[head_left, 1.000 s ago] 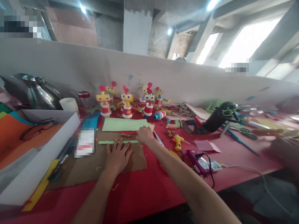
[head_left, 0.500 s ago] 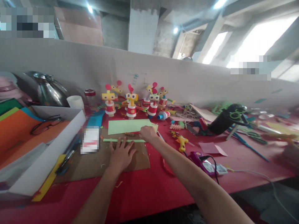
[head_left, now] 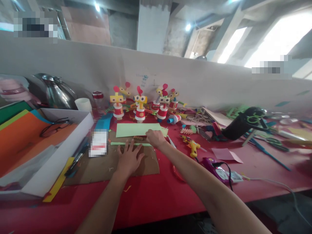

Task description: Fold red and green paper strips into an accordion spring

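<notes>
My left hand point(head_left: 128, 160) lies spread on a brown cardboard sheet point(head_left: 148, 165), its fingertips at a narrow light-green paper strip point(head_left: 115, 143). Closed in a fist, my right hand point(head_left: 155, 138) rests at the right end of the strip, over the lower right part of a light-green paper sheet point(head_left: 128, 130). Whatever its fingers may hold is hidden. Between the sheet and the strip lies a small striped coil of folded paper point(head_left: 138, 138).
Several paper-cup robot figures point(head_left: 140, 109) stand behind the sheet. To the left are a white box point(head_left: 60, 152) with coloured paper and glasses, and a steel jug point(head_left: 58, 91). On the right lie a yellow glue gun point(head_left: 193, 149), a purple power strip point(head_left: 216, 170) and a black holder point(head_left: 237, 125).
The view has shifted slightly, moving the scene a little rightward. Both hands keep nearly the same pose at the strip and sheet.
</notes>
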Motion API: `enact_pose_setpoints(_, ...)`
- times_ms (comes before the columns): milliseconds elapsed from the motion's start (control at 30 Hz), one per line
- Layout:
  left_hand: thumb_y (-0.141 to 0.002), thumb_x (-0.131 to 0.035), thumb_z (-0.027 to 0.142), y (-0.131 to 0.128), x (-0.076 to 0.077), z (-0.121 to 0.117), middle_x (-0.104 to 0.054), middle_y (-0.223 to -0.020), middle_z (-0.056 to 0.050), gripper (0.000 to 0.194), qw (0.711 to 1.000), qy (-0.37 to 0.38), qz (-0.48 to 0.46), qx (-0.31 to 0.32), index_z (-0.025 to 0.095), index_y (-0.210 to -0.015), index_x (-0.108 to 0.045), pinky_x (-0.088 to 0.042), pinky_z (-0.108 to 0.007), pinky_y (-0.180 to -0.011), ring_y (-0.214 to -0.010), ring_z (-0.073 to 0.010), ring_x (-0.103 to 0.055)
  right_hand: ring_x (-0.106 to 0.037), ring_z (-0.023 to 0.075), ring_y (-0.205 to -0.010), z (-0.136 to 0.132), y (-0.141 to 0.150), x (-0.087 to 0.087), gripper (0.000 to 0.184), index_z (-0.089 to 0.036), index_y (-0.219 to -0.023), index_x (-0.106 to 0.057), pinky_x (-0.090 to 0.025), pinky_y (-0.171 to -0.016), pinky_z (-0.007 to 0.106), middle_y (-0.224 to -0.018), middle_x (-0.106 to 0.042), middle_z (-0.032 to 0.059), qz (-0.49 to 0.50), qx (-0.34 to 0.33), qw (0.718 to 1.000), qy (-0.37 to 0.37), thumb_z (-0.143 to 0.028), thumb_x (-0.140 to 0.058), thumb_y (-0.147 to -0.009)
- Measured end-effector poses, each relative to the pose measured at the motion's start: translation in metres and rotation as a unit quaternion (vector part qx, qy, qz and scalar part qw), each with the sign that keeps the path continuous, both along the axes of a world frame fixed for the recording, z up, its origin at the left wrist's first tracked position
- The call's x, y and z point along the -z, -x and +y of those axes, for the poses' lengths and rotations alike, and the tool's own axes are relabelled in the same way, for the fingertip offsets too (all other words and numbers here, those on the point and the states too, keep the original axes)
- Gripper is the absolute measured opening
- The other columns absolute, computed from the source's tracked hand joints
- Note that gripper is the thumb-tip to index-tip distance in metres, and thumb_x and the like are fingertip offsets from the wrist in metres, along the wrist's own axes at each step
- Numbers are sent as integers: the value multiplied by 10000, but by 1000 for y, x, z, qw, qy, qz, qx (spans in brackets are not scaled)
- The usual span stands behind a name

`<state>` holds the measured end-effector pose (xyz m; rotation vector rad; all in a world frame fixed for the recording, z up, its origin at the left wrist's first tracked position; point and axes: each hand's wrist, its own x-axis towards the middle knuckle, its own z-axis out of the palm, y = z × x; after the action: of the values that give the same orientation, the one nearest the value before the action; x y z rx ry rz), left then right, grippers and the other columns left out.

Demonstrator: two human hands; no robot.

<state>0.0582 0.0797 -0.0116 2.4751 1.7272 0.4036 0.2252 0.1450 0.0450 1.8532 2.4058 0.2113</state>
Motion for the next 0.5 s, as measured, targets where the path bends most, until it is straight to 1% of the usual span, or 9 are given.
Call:
enact_pose_setpoints(67, -906, -250, 577, 1, 0, 1, -290, -1544, -67, 556, 1000, -3, -1, -6, 355, -1372, -458, -125, -656, -1070, -1423, -345, -187, -663, 241, -894, -1, -2, -7, 292, -197, -1120, -606, -458, -712, 310, -1072, -672, 116, 12, 23, 1000, -10, -232, -404, -913)
enact_pose_setpoints(167, -917, -275, 535, 2, 0, 2, -343, -1520, -89, 531, 1000, -18, 8, -12, 323, -1356, -486, -143, -637, -1073, -1412, -343, -223, -664, 240, -852, -3, -6, -20, 292, -235, -1156, -558, -448, -680, 304, -958, -697, 81, 41, 59, 997, -29, -273, -380, -927)
enact_pose_setpoints(233, -922, -300, 503, 2, 1, 2, -353, -1515, -86, 508, 999, -29, 13, -11, 313, -1355, -487, -157, -623, -1076, -1413, -334, -225, -663, 235, -814, -4, -10, -27, 274, -244, -1134, -560, -443, -666, 302, -908, -702, 68, 92, 84, 991, -50, -297, -393, -924)
enact_pose_setpoints(300, -925, -314, 478, 2, 2, 2, -358, -1513, -74, 499, 999, -34, 13, -12, 304, -1364, -474, -172, -608, -1080, -1418, -321, -215, -660, 219, -787, -5, -17, -33, 244, -243, -1091, -583, -446, -658, 291, -897, -707, 56, 176, 94, 977, -70, -282, -434, -903)
enact_pose_setpoints(367, -926, -321, 458, 2, 3, 4, -371, -1506, -77, 501, 999, -40, 9, -19, 273, -1367, -471, -184, -596, -1084, -1417, -319, -216, -662, 197, -793, -7, -25, -35, 217, -234, -1048, -614, -462, -668, 270, -893, -716, 39, 279, 72, 954, -82, -238, -493, -869)
enact_pose_setpoints(433, -923, -339, 441, 3, 3, 6, -382, -1496, -109, 505, 998, -51, -5, -28, 220, -1353, -484, -216, -582, -1078, -1408, -331, -235, -671, 184, -811, -15, -34, -36, 209, -226, -1018, -651, -488, -700, 259, -887, -730, 22, 373, 28, 922, -97, -207, -559, -831)
enact_pose_setpoints(500, -912, -381, 398, 4, 1, 9, -409, -1466, -163, 486, 996, -65, -44, -51, 160, -1317, -505, -281, -546, -1056, -1377, -340, -297, -683, 185, -835, -30, -40, -34, 206, -232, -1001, -689, -513, -749, 271, -909, -742, 17, 428, -19, 894, -126, -207, -593, -820)
